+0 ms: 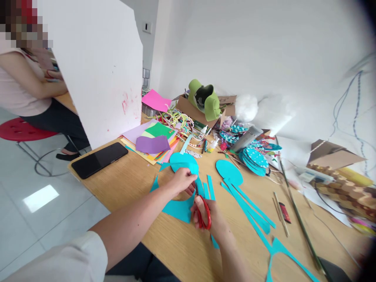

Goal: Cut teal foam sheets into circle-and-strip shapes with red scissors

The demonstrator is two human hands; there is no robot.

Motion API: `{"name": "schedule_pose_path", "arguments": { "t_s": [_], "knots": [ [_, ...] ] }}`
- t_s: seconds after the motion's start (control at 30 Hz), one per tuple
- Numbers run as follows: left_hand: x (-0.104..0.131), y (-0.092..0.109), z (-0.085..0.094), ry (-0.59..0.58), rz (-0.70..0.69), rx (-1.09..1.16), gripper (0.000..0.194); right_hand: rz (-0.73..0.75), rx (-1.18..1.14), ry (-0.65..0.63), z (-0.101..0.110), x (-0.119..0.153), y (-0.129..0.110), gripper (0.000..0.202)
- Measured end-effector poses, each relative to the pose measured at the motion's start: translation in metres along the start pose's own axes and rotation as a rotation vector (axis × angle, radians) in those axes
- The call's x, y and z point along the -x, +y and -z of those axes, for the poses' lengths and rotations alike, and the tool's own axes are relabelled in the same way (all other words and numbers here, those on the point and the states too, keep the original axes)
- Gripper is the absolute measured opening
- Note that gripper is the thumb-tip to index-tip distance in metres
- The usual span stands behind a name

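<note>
Turquoise paper (178,209) lies near the near edge of the table (123,188), midway along the part I see through the head camera. A round piece (182,159) sits on its far side, and a curved gap opens beneath the left forearm. The left hand (182,181) has thumb and fingers together, pinched on the turquoise paper just beside the blades; I judge that this grip steadies the material where the blades meet it. The right hand (214,216) is closed around the red-handled scissors (207,214), thumb uppermost, blades directed away from the body, probably to suit the wrist's approach from the near edge. How far the blades stand apart I cannot tell, since fingers and paper hide them.

Rightward, a second rounded piece (229,171) lies with long narrow strips (249,207) that trail toward the near edge, perhaps put aside to free space around the hands. A phone (100,159) lies flat at the left corner, well apart from the scissors. Behind the round piece, coloured sheets (152,145) overlap in a loose pile, seemingly within the left hand's reach. Dotted turquoise discs (254,159) are stacked toward the far edge, beside a metal cylinder (247,139). A white partition (102,78) rises beyond the left corner; a co-worker (26,78) sits past it.
</note>
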State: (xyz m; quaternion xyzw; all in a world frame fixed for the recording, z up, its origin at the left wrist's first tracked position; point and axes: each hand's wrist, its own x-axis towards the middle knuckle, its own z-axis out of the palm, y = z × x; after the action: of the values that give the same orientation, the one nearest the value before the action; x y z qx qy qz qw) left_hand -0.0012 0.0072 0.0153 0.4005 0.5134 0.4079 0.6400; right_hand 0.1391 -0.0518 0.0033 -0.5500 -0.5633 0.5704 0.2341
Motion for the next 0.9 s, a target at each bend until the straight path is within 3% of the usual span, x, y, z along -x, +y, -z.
{"name": "schedule_pose_path", "arguments": {
  "t_s": [0.4, 0.9],
  "knots": [
    [0.002, 0.001, 0.000, -0.011, -0.011, -0.012, 0.019, 0.042, 0.055, 0.014, 0.001, -0.002, 0.003, 0.058],
    [-0.001, 0.001, 0.003, -0.061, -0.014, 0.092, 0.021, -0.006, 0.036, 0.064, -0.001, 0.002, -0.008, 0.059]
  ]
}}
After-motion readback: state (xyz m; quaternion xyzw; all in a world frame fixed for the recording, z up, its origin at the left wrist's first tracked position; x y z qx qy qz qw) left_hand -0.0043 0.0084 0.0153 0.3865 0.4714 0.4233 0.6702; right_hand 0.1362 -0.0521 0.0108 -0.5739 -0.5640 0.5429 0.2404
